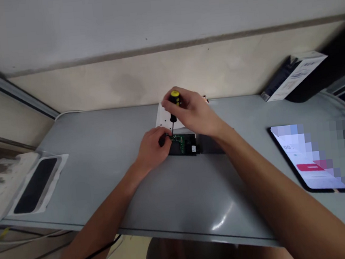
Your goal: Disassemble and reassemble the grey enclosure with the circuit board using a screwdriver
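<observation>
My right hand [193, 109] is closed around a black and yellow screwdriver [174, 101], held upright with its shaft pointing down. The shaft's tip meets the left part of a small electronic device with an exposed green circuit board [181, 142]. At the device's left end, the fingers of my left hand [155, 148] are closed on its edge and steady it on the table. A flat dark panel [211, 144] lies just right of the device, partly under my right forearm. Behind the device is a white sheet [163, 118] with several small dark specks, probably screws.
A lit phone [310, 161] lies on the grey table [179, 202] at the right. A white and dark box [295, 75] stands at the back right. At the left, a dark phone-shaped object [36, 185] rests on white packaging. A black cable [90, 257] crosses my left forearm.
</observation>
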`<state>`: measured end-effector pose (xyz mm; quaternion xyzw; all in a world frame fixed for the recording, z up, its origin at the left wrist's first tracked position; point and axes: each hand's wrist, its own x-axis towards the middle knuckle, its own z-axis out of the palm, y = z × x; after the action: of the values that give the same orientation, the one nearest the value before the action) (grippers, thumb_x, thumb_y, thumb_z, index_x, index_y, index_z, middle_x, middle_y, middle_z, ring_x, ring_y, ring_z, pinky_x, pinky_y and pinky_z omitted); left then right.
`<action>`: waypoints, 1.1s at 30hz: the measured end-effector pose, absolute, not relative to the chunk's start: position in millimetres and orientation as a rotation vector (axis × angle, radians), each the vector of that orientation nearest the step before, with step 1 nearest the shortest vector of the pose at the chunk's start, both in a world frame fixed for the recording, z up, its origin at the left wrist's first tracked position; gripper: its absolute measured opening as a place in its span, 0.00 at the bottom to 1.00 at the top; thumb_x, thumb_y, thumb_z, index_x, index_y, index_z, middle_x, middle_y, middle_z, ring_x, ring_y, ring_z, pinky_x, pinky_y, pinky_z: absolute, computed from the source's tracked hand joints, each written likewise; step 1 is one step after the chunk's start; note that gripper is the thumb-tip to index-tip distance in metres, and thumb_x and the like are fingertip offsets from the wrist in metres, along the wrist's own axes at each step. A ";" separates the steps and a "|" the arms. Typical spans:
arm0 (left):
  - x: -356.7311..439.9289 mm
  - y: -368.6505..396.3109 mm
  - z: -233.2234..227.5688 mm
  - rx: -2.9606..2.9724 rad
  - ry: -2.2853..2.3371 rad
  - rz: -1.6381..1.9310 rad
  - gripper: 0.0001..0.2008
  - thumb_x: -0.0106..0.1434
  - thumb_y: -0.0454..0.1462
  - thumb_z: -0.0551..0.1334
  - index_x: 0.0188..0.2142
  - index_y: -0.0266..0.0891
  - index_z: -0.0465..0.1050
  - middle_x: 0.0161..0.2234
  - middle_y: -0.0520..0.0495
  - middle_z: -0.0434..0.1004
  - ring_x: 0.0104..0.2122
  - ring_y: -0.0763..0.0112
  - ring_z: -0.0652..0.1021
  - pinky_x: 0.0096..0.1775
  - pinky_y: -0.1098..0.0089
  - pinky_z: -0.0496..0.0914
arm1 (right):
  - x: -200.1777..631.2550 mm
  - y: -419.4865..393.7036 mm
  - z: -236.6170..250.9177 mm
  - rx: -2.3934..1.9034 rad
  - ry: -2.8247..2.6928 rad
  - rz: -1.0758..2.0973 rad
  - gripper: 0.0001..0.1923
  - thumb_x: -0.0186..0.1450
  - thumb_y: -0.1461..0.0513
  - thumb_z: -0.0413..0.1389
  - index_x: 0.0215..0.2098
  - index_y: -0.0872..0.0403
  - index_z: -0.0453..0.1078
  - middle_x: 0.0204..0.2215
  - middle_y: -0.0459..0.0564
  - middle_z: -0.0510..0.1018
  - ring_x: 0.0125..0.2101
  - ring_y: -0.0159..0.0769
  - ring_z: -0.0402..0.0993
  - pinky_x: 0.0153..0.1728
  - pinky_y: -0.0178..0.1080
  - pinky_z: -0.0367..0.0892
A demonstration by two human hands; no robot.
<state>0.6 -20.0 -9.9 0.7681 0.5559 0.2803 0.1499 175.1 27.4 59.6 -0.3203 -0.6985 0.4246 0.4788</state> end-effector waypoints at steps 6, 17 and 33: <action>-0.5 -19.0 -10.6 2.230 1.568 0.807 0.09 0.65 0.33 0.57 0.40 0.43 0.76 0.38 0.48 0.82 0.40 0.61 0.80 0.49 0.59 0.72 | 155.8 34.1 31.7 -0.626 -1.382 1.229 0.27 0.62 0.38 0.64 0.32 0.48 0.60 0.23 0.40 0.68 0.24 0.29 0.67 0.29 0.37 0.69; -0.6 -19.1 -11.3 2.218 1.574 0.816 0.09 0.66 0.33 0.57 0.40 0.43 0.76 0.39 0.48 0.82 0.40 0.61 0.80 0.49 0.58 0.73 | 163.1 35.5 30.9 -0.655 -1.176 1.294 0.30 0.59 0.34 0.63 0.34 0.47 0.59 0.29 0.41 0.70 0.27 0.30 0.70 0.30 0.37 0.70; -1.4 -19.4 -12.3 2.230 1.573 0.799 0.09 0.67 0.33 0.57 0.40 0.44 0.77 0.40 0.47 0.82 0.44 0.59 0.80 0.50 0.58 0.73 | 160.5 36.4 28.4 -0.738 -1.218 1.176 0.32 0.60 0.31 0.58 0.33 0.47 0.55 0.22 0.38 0.64 0.21 0.28 0.64 0.24 0.35 0.65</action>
<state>-1.4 -19.4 -12.3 0.7755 0.5471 0.2778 0.1486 160.5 36.4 28.4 -0.3188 -0.5261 0.5078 0.6032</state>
